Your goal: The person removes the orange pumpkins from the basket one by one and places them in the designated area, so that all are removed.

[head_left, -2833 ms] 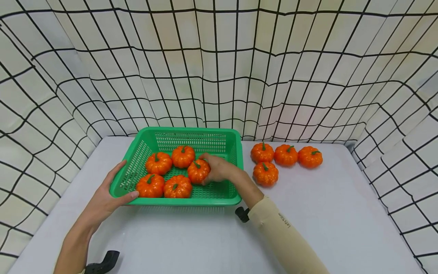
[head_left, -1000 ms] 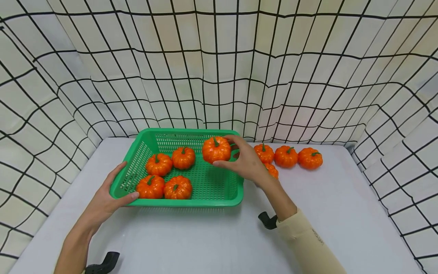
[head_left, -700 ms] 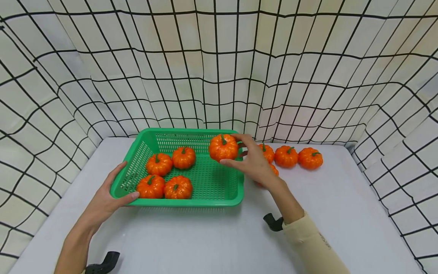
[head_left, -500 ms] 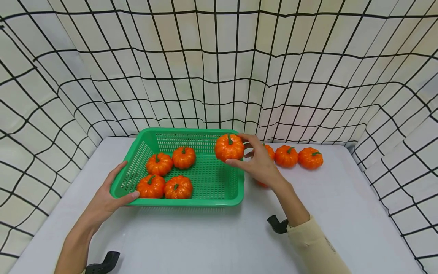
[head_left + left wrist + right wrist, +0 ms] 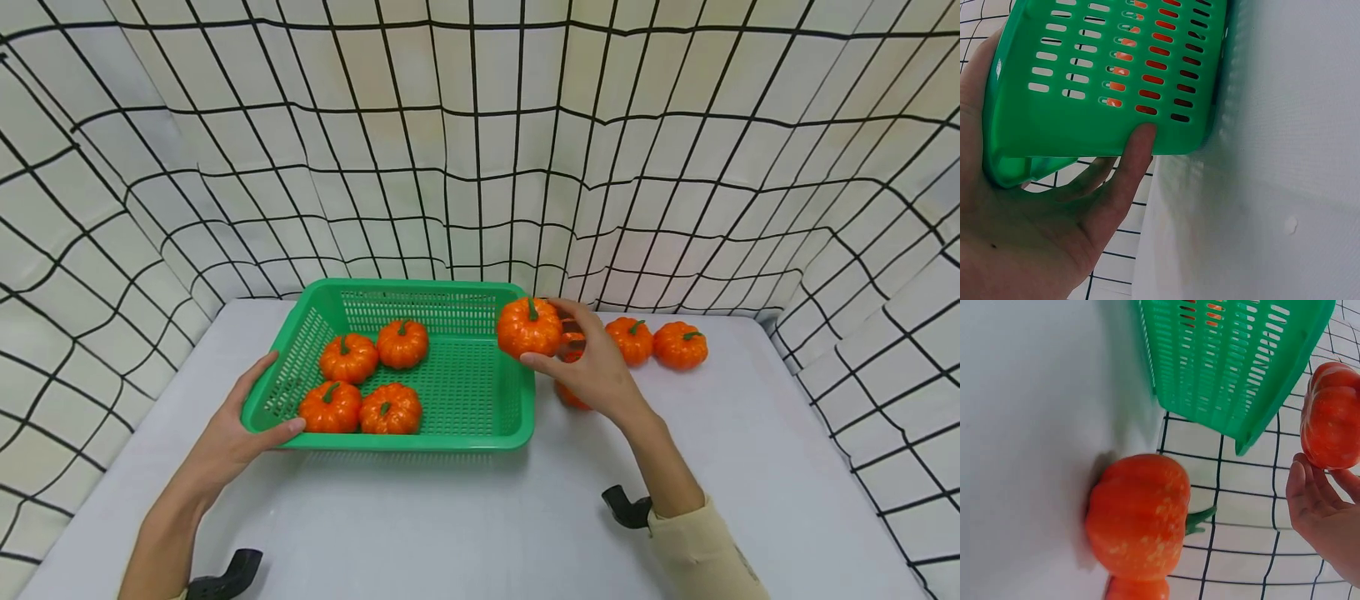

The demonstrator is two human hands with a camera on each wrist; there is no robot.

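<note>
My right hand (image 5: 600,375) holds a small orange pumpkin (image 5: 528,327) with a green stem, between thumb and fingers, raised over the right rim of the green plastic basket (image 5: 465,444). In the right wrist view the held pumpkin (image 5: 1335,419) sits at the fingertips (image 5: 1297,478), higher than the basket rim. At the basket's front left corner my left hand (image 5: 228,437) grips the rim, thumb on top; the left wrist view has a finger (image 5: 1138,147) against the slotted outer wall (image 5: 1085,134). Several pumpkins (image 5: 348,358) rest in the basket's left half.
Right of the basket, two pumpkins (image 5: 680,345) show fully on the white table (image 5: 465,525); others (image 5: 573,393) are partly hidden behind my right hand. One pumpkin (image 5: 1141,515) lies close to the right wrist camera. A black-gridded white curtain (image 5: 495,142) encloses the back and sides.
My right hand has lifted one pumpkin from inside the basket and carried it right, to over the right rim. The left hand and the basket have stayed in place.
</note>
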